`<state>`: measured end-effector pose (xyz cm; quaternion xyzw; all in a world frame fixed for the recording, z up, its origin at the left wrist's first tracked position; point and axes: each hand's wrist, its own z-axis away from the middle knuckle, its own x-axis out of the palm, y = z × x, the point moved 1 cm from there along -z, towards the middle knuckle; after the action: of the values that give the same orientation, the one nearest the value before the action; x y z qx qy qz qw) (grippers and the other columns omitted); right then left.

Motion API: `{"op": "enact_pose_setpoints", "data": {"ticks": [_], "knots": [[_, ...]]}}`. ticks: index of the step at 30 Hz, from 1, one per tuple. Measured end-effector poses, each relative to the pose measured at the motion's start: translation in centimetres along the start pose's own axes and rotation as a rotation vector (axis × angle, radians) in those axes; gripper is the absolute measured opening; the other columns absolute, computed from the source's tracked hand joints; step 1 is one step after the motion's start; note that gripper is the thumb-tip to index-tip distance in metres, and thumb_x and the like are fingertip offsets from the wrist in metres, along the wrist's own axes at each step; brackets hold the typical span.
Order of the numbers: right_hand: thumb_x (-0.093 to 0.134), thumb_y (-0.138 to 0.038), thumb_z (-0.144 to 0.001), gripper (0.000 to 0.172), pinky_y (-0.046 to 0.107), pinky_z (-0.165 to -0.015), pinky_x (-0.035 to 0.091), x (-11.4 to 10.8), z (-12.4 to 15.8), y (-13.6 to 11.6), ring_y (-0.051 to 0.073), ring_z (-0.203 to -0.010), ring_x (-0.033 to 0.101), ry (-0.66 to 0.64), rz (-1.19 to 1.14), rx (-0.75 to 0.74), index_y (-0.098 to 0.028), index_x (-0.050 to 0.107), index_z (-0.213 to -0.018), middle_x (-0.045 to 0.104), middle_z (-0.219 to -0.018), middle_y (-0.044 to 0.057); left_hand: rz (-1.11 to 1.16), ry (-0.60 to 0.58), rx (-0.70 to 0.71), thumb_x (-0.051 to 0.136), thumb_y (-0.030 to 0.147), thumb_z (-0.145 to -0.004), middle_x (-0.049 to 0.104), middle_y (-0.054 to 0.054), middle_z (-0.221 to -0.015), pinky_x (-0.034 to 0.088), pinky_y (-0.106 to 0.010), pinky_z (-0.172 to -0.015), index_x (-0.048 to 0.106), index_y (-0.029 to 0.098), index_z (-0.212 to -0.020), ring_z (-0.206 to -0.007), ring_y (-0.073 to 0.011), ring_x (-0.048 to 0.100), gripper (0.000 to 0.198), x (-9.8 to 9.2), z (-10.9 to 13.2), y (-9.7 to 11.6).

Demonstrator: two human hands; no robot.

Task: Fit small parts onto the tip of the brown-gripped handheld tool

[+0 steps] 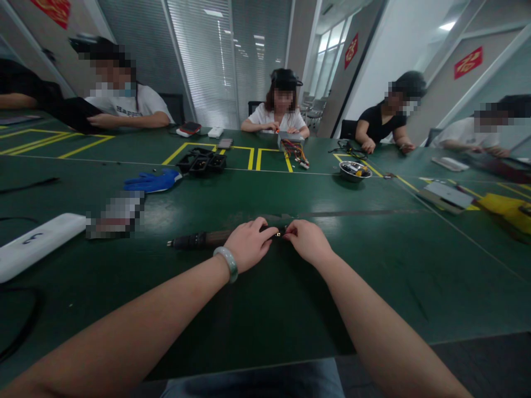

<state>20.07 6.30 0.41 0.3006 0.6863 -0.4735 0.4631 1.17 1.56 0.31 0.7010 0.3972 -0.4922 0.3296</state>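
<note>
Clasping a dark cylindrical tool [207, 239], laid flat on the green counter [286, 309], in the left grip [249, 241], with the right grip [309, 241] pinched near its right end

Curling the left grip over it, probably to stop any rolling and leave the metal tip [170, 243] clear at the left; bringing the right grip to a closed pinch beside a tiny shiny piece [278, 234], though cannot tell whether holding or merely touching it; beyond, passing over smooth, faintly glossy green to a long white block [41, 243], a blue glove [153, 181] near a black tray-like part [202, 160], a metal bowl [352, 178] of small items [357, 167], perhaps gathered to stop them straying, and yellow tape lines [251, 157], probably marking out work spots; ending at seated co-workers [143, 105], glass partitions with blinds [203, 61] and red wall signs [468, 62]
</note>
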Motion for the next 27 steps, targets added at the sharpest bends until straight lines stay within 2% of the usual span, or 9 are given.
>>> {"op": "enact_pose_setpoints", "data": {"ticks": [13,19,23,27], "knots": [[0.066,-0.029,-0.082,0.007,0.028,-0.077,0.040,-0.61,0.14,-0.24,0.016,-0.084,0.058,-0.033,0.054,-0.050,-0.022,0.066,-0.083,0.065,-0.092,0.001,0.018,-0.001,0.006,0.048,0.030,-0.092,0.050,-0.006,-0.113,0.049,-0.036,-0.081,0.056,0.030,-0.121,-0.092,-0.0198,0.056,0.030,0.07,-0.01,-0.28],[0.062,-0.031,-0.085,0.010,0.027,-0.072,0.040,-0.69,0.14,-0.08,0.016,-0.082,0.059,-0.066,0.048,-0.072,-0.024,0.066,-0.089,0.066,-0.092,0.000,0.030,-0.009,0.007,0.048,0.032,-0.092,0.050,-0.006,-0.114,0.049,-0.035,-0.079,0.056,0.030,-0.121,-0.092,-0.0193,0.056,0.030,0.07,0.00,-0.41],[0.061,-0.029,-0.085,0.015,0.026,-0.072,0.042,-0.55,0.24,0.04,0.016,-0.083,0.060,-0.085,-0.004,-0.030,-0.024,0.068,-0.097,0.067,-0.093,0.001,0.028,-0.007,0.005,0.048,0.032,-0.092,0.050,-0.006,-0.113,0.049,-0.035,-0.080,0.057,0.030,-0.121,-0.092,-0.0193,0.056,0.030,-0.03,-0.03,-0.36],[0.059,-0.030,-0.087,0.015,0.026,-0.074,0.042,-0.58,0.46,-0.15,0.016,-0.084,0.061,-0.103,0.021,-0.035,-0.024,0.071,-0.092,0.068,-0.094,0.002,0.023,-0.002,0.002,0.048,0.033,-0.093,0.050,-0.005,-0.114,0.049,-0.034,-0.077,0.057,0.031,-0.120,-0.091,-0.0191,0.056,0.029,-0.05,-0.06,-0.33]]}}
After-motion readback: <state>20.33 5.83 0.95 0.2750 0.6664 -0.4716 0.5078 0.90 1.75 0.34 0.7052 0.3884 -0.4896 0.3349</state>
